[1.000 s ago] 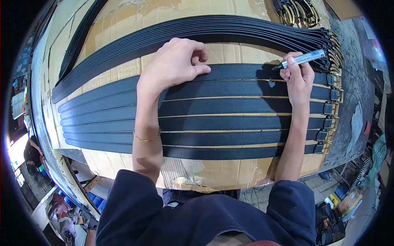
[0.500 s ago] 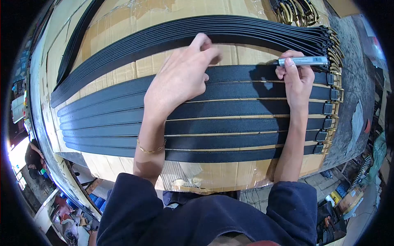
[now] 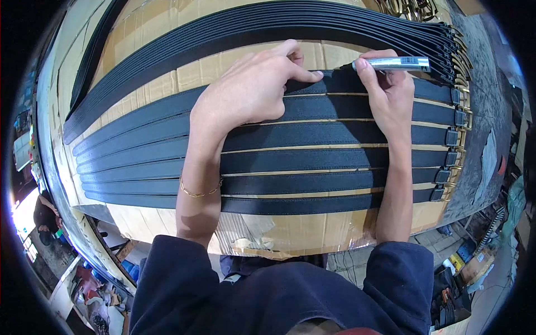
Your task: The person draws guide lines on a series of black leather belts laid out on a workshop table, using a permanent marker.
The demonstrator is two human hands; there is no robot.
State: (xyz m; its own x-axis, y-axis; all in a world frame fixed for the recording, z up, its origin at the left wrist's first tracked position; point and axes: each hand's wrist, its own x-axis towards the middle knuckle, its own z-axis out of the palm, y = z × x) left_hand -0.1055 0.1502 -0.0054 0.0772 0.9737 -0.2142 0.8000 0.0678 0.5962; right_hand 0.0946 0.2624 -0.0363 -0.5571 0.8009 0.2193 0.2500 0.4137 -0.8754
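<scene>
Right hand (image 3: 391, 96) clamps marker (image 3: 397, 64), tip at far edge of top flat belt (image 3: 336, 84); left hand (image 3: 245, 89), visible digits apart, rests one fingertip on same belt, over cardboard (image 3: 312, 231).

Cardboard (image 3: 312, 229) on a table (image 3: 484, 95), background person (image 3: 44, 215) at far left

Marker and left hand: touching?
Apart. The head view shows a short stretch of black strap between the tip of the marker and the thumb of the left hand.
</scene>
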